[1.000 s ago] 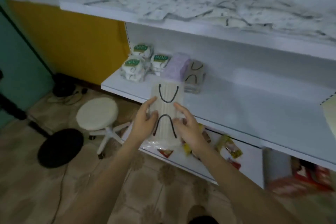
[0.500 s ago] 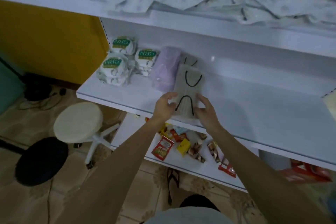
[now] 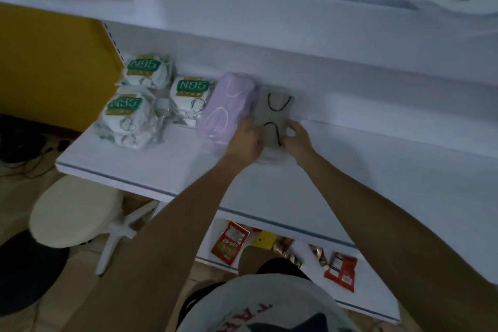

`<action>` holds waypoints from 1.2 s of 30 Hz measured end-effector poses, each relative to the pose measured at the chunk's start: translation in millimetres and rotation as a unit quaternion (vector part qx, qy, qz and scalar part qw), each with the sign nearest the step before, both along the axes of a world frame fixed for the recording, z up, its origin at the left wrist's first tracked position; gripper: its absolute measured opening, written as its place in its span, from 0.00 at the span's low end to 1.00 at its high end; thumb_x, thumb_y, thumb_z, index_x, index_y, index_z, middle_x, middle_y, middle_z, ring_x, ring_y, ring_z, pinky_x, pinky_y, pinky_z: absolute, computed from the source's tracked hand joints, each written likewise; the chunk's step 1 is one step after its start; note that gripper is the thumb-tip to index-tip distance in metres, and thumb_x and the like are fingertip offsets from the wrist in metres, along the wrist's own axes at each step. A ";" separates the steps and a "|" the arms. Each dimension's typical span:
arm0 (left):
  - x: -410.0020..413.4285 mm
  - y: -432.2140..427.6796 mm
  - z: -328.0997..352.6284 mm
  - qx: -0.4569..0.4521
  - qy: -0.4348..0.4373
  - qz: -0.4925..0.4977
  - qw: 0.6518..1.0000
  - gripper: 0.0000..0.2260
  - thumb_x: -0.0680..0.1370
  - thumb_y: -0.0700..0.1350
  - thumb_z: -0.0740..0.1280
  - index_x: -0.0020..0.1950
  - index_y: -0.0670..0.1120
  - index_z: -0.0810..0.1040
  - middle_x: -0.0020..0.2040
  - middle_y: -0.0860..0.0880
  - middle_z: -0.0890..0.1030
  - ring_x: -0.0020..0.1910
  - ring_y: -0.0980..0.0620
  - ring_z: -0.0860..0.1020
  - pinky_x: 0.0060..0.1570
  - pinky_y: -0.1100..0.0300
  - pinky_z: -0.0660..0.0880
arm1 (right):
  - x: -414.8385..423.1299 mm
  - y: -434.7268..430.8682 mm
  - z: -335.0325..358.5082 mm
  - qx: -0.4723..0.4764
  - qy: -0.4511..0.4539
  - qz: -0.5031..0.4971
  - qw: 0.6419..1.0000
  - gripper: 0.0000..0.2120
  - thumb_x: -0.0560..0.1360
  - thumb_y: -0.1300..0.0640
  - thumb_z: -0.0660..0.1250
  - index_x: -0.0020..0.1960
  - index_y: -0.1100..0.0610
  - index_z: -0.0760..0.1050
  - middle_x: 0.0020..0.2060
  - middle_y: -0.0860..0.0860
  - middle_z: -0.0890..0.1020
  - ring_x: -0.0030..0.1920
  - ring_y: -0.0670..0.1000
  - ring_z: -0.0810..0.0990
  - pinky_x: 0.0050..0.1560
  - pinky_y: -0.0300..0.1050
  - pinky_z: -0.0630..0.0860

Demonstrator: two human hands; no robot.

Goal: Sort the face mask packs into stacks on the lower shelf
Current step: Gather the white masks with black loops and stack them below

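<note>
A: How will the grey mask pack [image 3: 275, 116] handle?

B: Light and soft, I'd judge, in slippery plastic wrap. Best taken by its long edges.

A: And the grip?

B: The left hand [image 3: 246, 140] curls round its left edge and the right hand [image 3: 296, 137] pinches the right edge. The pack lies flat between them on the white shelf [image 3: 377, 170], just beside the lilac mask packs [image 3: 227, 110].

In dim light, a yellow wall [image 3: 54, 62] rises behind a patterned tile floor [image 3: 80, 272], where 1 cream round stool [image 3: 72, 213] stands beside a black disc [image 3: 24, 272].
</note>
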State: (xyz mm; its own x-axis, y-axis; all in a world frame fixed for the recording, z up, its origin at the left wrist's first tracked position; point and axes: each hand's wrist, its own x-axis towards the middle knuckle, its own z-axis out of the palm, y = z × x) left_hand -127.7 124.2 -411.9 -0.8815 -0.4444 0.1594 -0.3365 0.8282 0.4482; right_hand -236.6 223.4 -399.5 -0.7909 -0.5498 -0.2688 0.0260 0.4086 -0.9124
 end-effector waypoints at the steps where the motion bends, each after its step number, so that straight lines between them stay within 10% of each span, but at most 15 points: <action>1: 0.7 -3.1 -3.4 -0.024 -0.009 -0.004 1.000 0.12 0.69 0.37 0.65 0.49 0.33 0.79 0.55 0.29 0.75 0.57 0.29 0.73 0.57 0.41 0.72 | -0.9 -1.9 -3.7 0.005 -0.001 0.007 1.000 0.27 0.75 0.68 0.61 0.72 0.57 0.63 0.69 0.55 0.69 0.65 0.56 0.72 0.62 0.50 0.74; 6: 6.2 -9.6 -2.9 -0.104 -0.078 -0.005 0.992 0.20 0.77 0.47 0.63 0.67 0.42 0.71 0.67 0.42 0.69 0.72 0.43 0.61 0.67 0.51 0.58 | -2.4 -10.7 -8.2 0.035 0.011 0.030 0.999 0.26 0.76 0.66 0.61 0.73 0.56 0.63 0.69 0.56 0.69 0.64 0.57 0.73 0.55 0.45 0.74; 12: 23.1 -4.2 2.0 -0.022 -0.021 -0.026 0.999 0.23 0.74 0.50 0.54 0.59 0.37 0.77 0.56 0.39 0.79 0.56 0.39 0.77 0.54 0.48 0.73 | 2.4 2.7 1.9 0.113 0.168 0.079 0.976 0.24 0.79 0.58 0.59 0.74 0.57 0.60 0.73 0.57 0.63 0.71 0.59 0.62 0.71 0.48 0.56; 23: 143.3 50.8 26.7 0.064 -0.030 -0.004 0.997 0.26 0.76 0.51 0.55 0.70 0.37 0.67 0.66 0.38 0.73 0.66 0.40 0.70 0.67 0.52 0.62 | 131.1 95.8 -4.1 0.151 0.276 0.237 0.919 0.31 0.75 0.44 0.55 0.75 0.57 0.58 0.73 0.57 0.62 0.73 0.57 0.61 0.71 0.51 0.56; 36: 307.4 81.0 126.9 0.034 0.097 -0.012 0.995 0.24 0.77 0.50 0.58 0.69 0.39 0.69 0.66 0.40 0.73 0.65 0.42 0.72 0.63 0.54 0.67 | 268.1 145.3 115.4 0.038 0.373 0.264 0.889 0.26 0.78 0.54 0.63 0.73 0.58 0.61 0.72 0.56 0.65 0.71 0.56 0.63 0.67 0.36 0.52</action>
State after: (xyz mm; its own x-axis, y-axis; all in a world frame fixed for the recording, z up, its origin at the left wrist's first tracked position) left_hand 179.6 205.3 -285.1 -0.8478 -0.4388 0.2979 -0.2179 0.8003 0.5586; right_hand 31.5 368.7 -284.2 -0.4026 -0.8995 0.1699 -0.7881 0.2462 -0.5642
